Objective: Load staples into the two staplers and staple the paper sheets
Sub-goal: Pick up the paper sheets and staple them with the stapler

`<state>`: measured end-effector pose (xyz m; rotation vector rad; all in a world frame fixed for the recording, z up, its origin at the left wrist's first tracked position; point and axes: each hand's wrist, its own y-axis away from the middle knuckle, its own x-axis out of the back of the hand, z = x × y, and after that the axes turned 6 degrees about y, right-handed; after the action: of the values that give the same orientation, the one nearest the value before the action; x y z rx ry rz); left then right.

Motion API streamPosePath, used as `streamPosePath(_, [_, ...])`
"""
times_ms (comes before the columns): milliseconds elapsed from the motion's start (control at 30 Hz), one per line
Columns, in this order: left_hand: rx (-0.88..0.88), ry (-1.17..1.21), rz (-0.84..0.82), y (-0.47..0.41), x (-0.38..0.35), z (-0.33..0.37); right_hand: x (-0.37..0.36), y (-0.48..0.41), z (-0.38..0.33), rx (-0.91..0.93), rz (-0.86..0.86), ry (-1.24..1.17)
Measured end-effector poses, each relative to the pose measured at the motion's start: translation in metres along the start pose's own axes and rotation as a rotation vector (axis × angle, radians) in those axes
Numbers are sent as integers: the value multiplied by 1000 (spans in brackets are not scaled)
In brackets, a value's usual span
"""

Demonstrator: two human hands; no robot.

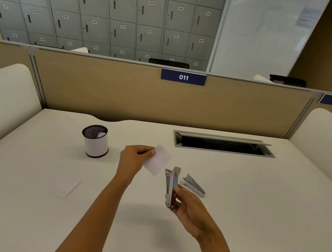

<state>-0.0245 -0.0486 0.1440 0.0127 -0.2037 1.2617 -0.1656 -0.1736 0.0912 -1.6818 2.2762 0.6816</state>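
Note:
My left hand (134,157) pinches a small white paper sheet (158,160) by its left edge and holds it above the desk. My right hand (188,210) grips a grey metal stapler (170,185) upright by its lower end, jaws up, just right of the sheet's lower corner. A second grey stapler (194,185) lies on the desk right behind the held one. Another white paper sheet (66,185) lies flat on the desk to the left.
A white pen cup with a black mesh rim (95,140) stands at the left of the white desk (256,202). An open cable tray slot (223,144) is cut into the desk's back right. Tan partition walls enclose the desk.

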Motion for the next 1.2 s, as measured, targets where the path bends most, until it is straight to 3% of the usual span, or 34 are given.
streamPosePath(200, [-71, -189, -95, 0, -2, 7, -5, -6, -6, 62, -55, 271])
streamPosePath(367, [-126, -339, -187, 2, -7, 9, -17, -13, -8, 97, 17, 414])
streamPosePath(533, [-151, -348, -193, 5, -11, 12, -29, -23, -17, -26, 150, 582])
streamPosePath(667, [-153, -350, -202, 6, -11, 13, -30, -27, -12, 3, 235, 578])
streamPosePath(1200, [-103, -368, -251, 6, -6, 18, -33, -42, -6, -13, 315, 584])
